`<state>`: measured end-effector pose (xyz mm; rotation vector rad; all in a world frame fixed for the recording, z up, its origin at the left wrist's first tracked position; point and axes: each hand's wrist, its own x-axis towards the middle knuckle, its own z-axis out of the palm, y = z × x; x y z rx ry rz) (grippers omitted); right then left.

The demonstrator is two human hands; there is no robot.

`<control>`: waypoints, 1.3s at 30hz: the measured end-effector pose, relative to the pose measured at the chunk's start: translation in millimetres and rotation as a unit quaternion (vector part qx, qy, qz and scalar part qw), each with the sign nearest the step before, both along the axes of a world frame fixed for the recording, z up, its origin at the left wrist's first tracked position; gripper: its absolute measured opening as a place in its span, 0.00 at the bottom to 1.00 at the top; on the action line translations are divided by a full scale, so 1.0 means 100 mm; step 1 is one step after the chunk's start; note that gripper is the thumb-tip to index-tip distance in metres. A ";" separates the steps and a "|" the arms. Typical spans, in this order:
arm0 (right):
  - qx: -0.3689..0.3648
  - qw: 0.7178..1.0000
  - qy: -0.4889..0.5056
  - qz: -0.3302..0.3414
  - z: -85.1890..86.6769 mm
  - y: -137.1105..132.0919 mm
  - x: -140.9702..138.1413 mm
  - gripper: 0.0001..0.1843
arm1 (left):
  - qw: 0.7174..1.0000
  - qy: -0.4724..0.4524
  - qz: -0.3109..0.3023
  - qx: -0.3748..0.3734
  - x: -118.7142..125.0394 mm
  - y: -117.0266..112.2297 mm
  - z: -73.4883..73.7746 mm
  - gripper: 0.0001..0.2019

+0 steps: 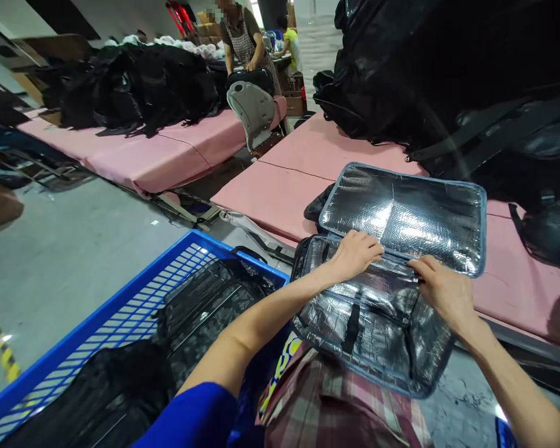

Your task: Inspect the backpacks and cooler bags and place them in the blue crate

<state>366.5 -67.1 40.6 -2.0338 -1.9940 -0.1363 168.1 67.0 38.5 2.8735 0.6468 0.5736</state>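
Note:
An insulated bag [378, 317] with a shiny silver foil lining lies tilted at the edge of the pink table, against my body. Its foil-lined lid [401, 218], bound in grey-blue trim, is folded back onto the table. My left hand [358, 254] is closed over the inner rim near the lid's fold, fingers curled. Farther right along that same rim, my right hand [441, 287] pinches the edge between thumb and fingers. A black strap [352, 328] runs across the foil inside the bag. What lies under my fingers is hidden.
A blue plastic crate [121, 323] with black bags [214, 311] stands at my left. Black bags [448, 74] are piled high on the pink table [280, 193]. Behind, a second pink table [168, 155] carries more bags, beside a grey chair [252, 109]. A person in an apron [245, 43] works there.

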 end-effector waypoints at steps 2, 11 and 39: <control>-0.094 0.988 0.125 0.015 0.00 0.27 0.11 0.16 | 0.995 0.032 0.006 -0.092 0.08 0.09 0.05 0.10; -0.246 0.914 0.310 0.093 -0.01 0.70 0.41 0.27 | 0.920 0.153 -0.005 -0.360 0.38 0.51 0.21 0.07; 0.102 0.952 -0.237 0.163 0.14 0.30 0.13 0.10 | 0.915 0.195 0.019 -0.353 0.40 0.48 0.20 0.08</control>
